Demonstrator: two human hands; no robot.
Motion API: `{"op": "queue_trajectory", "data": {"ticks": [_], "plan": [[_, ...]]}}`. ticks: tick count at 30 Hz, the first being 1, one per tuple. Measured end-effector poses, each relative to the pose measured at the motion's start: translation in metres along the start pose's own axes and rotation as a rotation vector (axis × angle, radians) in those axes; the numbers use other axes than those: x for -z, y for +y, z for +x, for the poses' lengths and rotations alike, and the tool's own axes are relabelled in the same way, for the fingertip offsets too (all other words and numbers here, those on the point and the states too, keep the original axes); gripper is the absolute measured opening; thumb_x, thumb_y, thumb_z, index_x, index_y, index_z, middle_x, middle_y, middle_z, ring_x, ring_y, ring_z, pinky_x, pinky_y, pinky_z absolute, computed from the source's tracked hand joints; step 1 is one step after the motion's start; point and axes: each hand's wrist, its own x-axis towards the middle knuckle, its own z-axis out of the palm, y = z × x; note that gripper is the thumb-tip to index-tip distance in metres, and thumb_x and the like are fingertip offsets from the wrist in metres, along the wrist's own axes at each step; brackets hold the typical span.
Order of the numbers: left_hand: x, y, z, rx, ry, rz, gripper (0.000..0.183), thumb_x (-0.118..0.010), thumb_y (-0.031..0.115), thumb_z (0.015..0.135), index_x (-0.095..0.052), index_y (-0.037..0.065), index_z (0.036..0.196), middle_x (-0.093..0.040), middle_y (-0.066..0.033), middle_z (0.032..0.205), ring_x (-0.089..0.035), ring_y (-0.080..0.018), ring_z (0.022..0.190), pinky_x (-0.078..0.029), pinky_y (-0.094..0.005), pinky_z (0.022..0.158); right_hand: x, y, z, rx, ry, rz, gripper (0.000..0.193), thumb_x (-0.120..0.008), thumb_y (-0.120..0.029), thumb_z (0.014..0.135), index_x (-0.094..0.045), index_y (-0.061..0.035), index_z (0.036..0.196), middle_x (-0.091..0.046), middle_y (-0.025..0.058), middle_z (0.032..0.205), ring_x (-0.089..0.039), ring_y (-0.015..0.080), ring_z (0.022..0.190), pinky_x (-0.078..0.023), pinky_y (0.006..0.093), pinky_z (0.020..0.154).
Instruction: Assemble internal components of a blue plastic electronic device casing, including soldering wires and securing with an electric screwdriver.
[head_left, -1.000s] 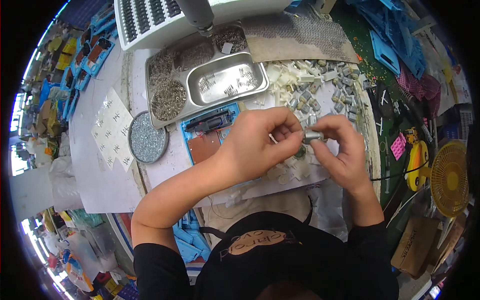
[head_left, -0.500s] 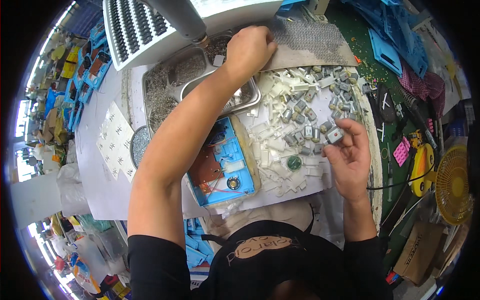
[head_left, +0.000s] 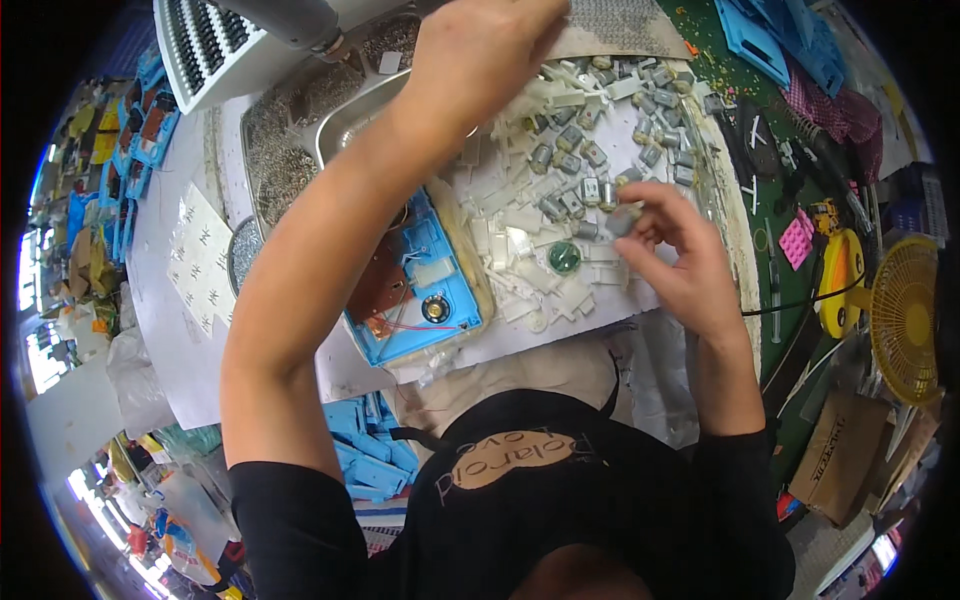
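Note:
My right hand [head_left: 675,255] pinches a small grey cylindrical motor [head_left: 620,220] between its fingertips, just above a heap of white plastic parts [head_left: 530,250] and loose grey motors [head_left: 580,150]. My left arm stretches far forward. My left hand [head_left: 490,50] hovers over the steel tray [head_left: 335,120] at the back, fingers curled down, and whatever is under them is hidden. An open blue plastic casing [head_left: 425,300] with a brown circuit board and a small round speaker lies below my left forearm.
A flat metal tray with piles of small screws [head_left: 280,170] sits left of the steel tray. A white vented appliance [head_left: 225,45] stands at the back left. More blue casings [head_left: 375,450] lie near my lap. At the right there is a yellow fan [head_left: 905,315].
My left hand has left the right hand at the centre and reached forward to the steel tray at the back. My right hand stays in place with the motor.

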Motion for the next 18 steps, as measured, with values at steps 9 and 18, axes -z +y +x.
{"op": "queue_trajectory", "data": {"ticks": [9, 18], "plan": [[0.119, 0.100, -0.129, 0.786, -0.164, -0.940, 0.009, -0.069, -0.004, 0.093, -0.069, -0.003, 0.102, -0.069, -0.0077, 0.096, -0.065, -0.0112, 0.078, -0.054, -0.0249, 0.065, -0.014, 0.021, 0.015, 0.128, -0.316, -0.430, 0.041, -0.070, -0.003, 0.083, -0.066, -0.0074, 0.123, -0.061, 0.0093, 0.075, -0.061, 0.0221, 0.065, -0.049, 0.0349, 0.063], [0.108, 0.140, -0.195, 1.024, -0.027, -0.945, 0.014, -0.073, -0.008, 0.088, -0.069, -0.003, 0.101, -0.071, -0.0091, 0.093, -0.069, -0.0133, 0.081, -0.057, -0.0254, 0.065, -0.028, 0.016, 0.027, 0.312, -0.348, -0.676, 0.040, -0.066, -0.001, 0.078, -0.064, -0.0059, 0.117, -0.061, 0.0122, 0.081, -0.062, 0.0305, 0.073, -0.051, 0.0416, 0.069]]}}
